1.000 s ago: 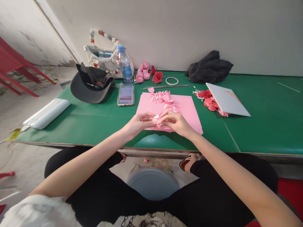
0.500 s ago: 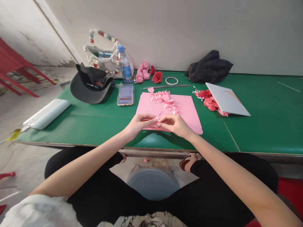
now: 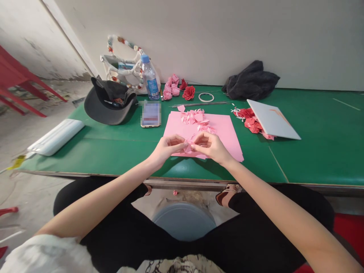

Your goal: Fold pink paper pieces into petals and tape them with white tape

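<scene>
From where I stand, a small folded pink paper piece [image 3: 188, 146] sits between the person's two hands, over the near part of a stack of pink sheets [image 3: 226, 132]; whether it touches them I can't tell. The left hand [image 3: 171, 145] pinches one side and the right hand [image 3: 209, 145] the other, each grip narrow, thumb against fingers, probably to steady thin paper without crushing it. Just beyond lie loose pink paper pieces [image 3: 195, 116], perhaps put there for an easy reach. Behind the stack run thin wires [image 3: 201, 104] and a white ring [image 3: 206, 101]. A strip of green bench [image 3: 119, 151] separates the stack from the near edge, leaving the wrists some room. The phone [image 3: 150, 113] is near on the left; rightward, a white board [image 3: 274, 121] overlies red paper flowers [image 3: 252, 127], well apart from the hands.
</scene>
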### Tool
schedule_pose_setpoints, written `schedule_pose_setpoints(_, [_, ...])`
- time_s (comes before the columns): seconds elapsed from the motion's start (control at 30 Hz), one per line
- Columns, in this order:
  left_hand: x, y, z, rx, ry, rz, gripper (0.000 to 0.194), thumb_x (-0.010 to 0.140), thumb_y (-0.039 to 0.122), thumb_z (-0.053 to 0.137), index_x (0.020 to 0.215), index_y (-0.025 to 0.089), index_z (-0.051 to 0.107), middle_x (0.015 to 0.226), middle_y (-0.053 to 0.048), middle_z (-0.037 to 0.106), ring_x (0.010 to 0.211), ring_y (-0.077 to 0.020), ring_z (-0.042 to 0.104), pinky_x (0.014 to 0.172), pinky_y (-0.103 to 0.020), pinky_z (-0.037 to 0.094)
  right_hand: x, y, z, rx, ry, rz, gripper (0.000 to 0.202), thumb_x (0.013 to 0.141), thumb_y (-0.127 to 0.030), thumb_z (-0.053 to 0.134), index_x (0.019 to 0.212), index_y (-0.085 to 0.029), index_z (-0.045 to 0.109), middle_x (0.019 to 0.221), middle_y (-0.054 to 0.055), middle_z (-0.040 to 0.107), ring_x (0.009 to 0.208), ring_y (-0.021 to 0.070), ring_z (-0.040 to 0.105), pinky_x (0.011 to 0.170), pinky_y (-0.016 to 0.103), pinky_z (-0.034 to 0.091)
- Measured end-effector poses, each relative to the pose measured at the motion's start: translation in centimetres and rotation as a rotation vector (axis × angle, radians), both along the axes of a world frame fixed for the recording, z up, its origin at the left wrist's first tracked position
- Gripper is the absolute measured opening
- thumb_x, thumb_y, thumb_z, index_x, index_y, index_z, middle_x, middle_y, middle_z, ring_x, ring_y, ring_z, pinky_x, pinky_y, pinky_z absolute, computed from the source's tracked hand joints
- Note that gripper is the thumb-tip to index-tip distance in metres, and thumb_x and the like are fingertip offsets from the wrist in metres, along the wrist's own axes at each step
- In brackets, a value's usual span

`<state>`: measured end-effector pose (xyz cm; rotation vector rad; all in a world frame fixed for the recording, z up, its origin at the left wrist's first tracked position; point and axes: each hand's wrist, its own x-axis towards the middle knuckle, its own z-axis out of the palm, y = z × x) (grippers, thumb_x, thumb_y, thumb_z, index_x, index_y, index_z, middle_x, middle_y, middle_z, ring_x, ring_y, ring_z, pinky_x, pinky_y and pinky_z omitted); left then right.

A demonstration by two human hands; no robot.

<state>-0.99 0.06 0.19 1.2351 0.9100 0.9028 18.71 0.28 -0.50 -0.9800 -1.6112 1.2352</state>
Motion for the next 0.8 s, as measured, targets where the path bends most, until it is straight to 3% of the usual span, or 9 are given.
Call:
schedule_pose_setpoints(0.33, [0.3,-0.2,0.2,0.042,0.07,-0.017,0.026,0.07,0.035,0.076,0.082,0.014,0.068,0.086,-0.006,0.069,0.082,-0.0182,0.065,0.08,-0.032,0.049,-0.1,-0.2,0.1,-0.021,-0.018,0.01,0.021,0.071,-0.027,0.074,0.078,-0.017,0.056,0.077,0.0,0.063,0.072,0.0141,0.065,0.072,0.031,0.054])
schedule_pose_setpoints(0.53, [0.5,-0.3,-0.3,0.042,0.068,-0.001,0.024,0.072,0.035,0.075,0.082,0.014,0.069,0.083,-0.005,0.069,0.08,-0.0183,0.065,0.077,-0.031,0.05,-0.6,-0.8,0.2,-0.018,-0.062,-0.037,0.018,0.072,-0.023,0.071,0.081,-0.018,0.057,0.079,0.001,0.064,0.074,0.0139,0.065,0.072,0.029,0.054])
schedule_pose_setpoints(0.8, [0.7,-0.5,-0.8,0.029,-0.017,0.05,0.021,0.076,0.034,0.071,0.078,0.014,0.066,0.077,-0.003,0.065,0.073,-0.0147,0.062,0.074,-0.028,0.049,-1.4,-1.3,-0.2,-0.281,0.076,-0.02,0.02,0.071,-0.034,0.073,0.076,-0.017,0.063,0.075,0.001,0.068,0.069,0.0152,0.067,0.07,0.031,0.056])
